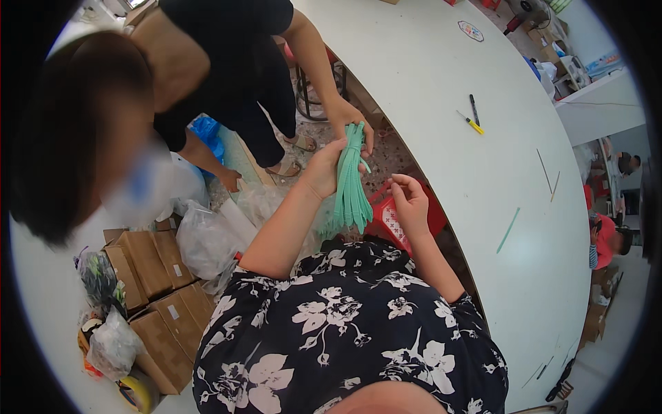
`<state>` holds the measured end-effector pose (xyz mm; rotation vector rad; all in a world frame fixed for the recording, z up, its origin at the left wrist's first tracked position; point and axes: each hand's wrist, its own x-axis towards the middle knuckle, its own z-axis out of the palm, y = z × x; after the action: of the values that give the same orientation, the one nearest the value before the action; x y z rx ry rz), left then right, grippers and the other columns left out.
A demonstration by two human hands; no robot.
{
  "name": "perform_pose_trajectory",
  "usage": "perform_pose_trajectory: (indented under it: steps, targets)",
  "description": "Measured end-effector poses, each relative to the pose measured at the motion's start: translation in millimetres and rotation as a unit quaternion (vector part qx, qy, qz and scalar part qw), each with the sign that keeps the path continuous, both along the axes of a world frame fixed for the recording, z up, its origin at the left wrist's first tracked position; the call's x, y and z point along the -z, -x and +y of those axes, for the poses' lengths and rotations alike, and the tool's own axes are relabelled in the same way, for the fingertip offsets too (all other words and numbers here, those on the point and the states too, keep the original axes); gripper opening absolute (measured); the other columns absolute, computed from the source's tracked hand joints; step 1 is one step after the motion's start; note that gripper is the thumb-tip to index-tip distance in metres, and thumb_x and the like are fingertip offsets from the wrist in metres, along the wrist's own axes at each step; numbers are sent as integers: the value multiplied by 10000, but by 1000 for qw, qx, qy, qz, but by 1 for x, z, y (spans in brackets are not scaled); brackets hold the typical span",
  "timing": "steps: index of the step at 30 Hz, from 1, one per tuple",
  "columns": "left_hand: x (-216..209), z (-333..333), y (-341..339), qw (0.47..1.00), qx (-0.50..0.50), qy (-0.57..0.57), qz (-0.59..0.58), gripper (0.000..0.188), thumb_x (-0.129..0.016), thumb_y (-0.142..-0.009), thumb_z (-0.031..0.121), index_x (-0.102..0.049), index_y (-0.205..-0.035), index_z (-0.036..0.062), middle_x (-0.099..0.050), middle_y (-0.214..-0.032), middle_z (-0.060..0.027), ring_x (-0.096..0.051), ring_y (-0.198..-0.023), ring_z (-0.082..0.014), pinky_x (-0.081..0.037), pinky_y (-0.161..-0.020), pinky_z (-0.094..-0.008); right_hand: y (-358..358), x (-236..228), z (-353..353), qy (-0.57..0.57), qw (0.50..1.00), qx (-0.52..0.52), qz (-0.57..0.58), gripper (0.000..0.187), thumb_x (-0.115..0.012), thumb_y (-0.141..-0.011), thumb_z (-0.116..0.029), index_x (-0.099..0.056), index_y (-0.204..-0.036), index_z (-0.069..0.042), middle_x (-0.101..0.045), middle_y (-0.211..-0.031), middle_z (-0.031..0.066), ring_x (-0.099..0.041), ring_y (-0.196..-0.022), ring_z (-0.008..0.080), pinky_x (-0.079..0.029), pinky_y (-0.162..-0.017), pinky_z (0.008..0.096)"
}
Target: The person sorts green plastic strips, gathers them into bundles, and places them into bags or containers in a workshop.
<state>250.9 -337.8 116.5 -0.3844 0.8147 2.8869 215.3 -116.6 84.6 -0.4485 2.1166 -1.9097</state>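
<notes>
A bundle of mint-green strips (354,186), gathered tight near its top, hangs over the gap beside the table. My left hand (324,168) is wrapped around its upper part. A co-worker's hand (348,124) touches the same bundle at the top end. The loose ends fan out downward, above a red stool (389,222). To the right of the bundle, apart from it, my right hand (412,207) is raised with fingers half bent and nothing visible in them. One loose green strip (508,230) lies on the white table (441,90).
The table carries a yellow cutter (472,123), a black pen (474,109) and thin sticks (545,172). At the left, cardboard boxes (155,265) and clear plastic bags (207,238) crowd the floor. The co-worker (227,62) stands close at my left.
</notes>
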Motion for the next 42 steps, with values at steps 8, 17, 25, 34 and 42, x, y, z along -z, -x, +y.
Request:
perform_pose_trajectory:
  steps: [8,17,25,34,42]
  targets:
    - [39,-15,-14,996,1,-83,12,442,-428,-929,315,-511,-1179,-40,-632,-1003,-188,-644,-923,-295,-548,-815,-422,-30,24,19,-17,991,-22,-128,161,-581,-903,-60,-614,-1047,5,-661,-943,60,-616,-819,101,-505,-738,238]
    - [97,-2,-35,991,-32,-103,-77,393,-545,-908,222,-489,-1203,-32,-564,-1203,-177,-585,-1092,-280,-512,-897,-443,-55,22,26,-69,975,-31,-209,158,-609,-888,-65,-620,-1035,-9,-655,-925,42,-590,-756,74,-475,-676,202]
    - [63,15,-56,989,-74,129,-16,385,-684,-815,117,-519,-1138,-12,-619,-1033,-117,-613,-973,-195,-514,-773,-314,-57,49,43,-108,954,-96,-264,168,-617,-882,-65,-625,-1040,-9,-656,-928,36,-587,-767,75,-474,-673,203]
    - [-17,48,-84,941,-280,189,-37,195,-644,-788,90,-570,-940,-9,-626,-804,-107,-630,-654,-184,-519,-605,-307,-5,79,31,-31,936,-259,-236,133,-588,-907,-85,-624,-1005,-3,-644,-873,38,-565,-730,81,-457,-666,216]
    - [-51,67,-120,931,-276,222,-85,183,-641,-777,126,-607,-881,-21,-642,-780,-112,-632,-655,-186,-519,-589,-327,6,57,-31,105,828,-407,-371,305,-467,-980,-272,-534,-1150,-28,-583,-1098,61,-556,-1054,186,-466,-858,348]
